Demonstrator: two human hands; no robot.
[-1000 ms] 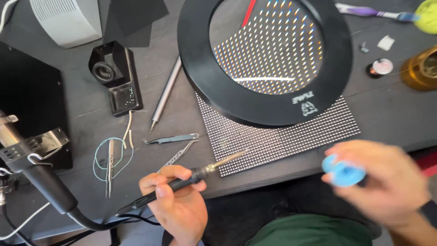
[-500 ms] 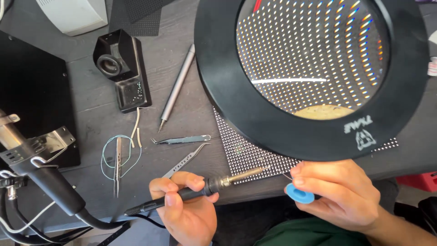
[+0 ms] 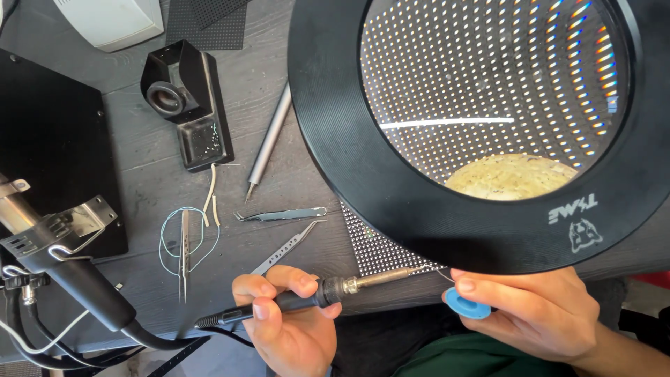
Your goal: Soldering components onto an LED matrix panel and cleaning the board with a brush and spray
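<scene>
My left hand (image 3: 289,321) grips a black soldering iron (image 3: 314,297) like a pen; its metal tip reaches the near edge of a dotted LED panel (image 3: 377,244). My right hand (image 3: 541,311) holds a small blue solder spool (image 3: 466,305), with a thin wire running up toward the iron's tip. A large round black-rimmed magnifier (image 3: 488,119) hangs over the panel and hides most of it; the panel's dot grid shows enlarged in the lens.
On the dark table lie two tweezers (image 3: 283,214), a third tweezer inside a loop of thin wire (image 3: 185,241), a grey metal pen tool (image 3: 269,139), a black iron stand (image 3: 185,101) and a hot-air handle on a bracket (image 3: 66,262) at left.
The view has closed in on the magnifier. My right hand with the blue spool has moved left to the panel's near edge, and the iron's tip now meets the wire there.
</scene>
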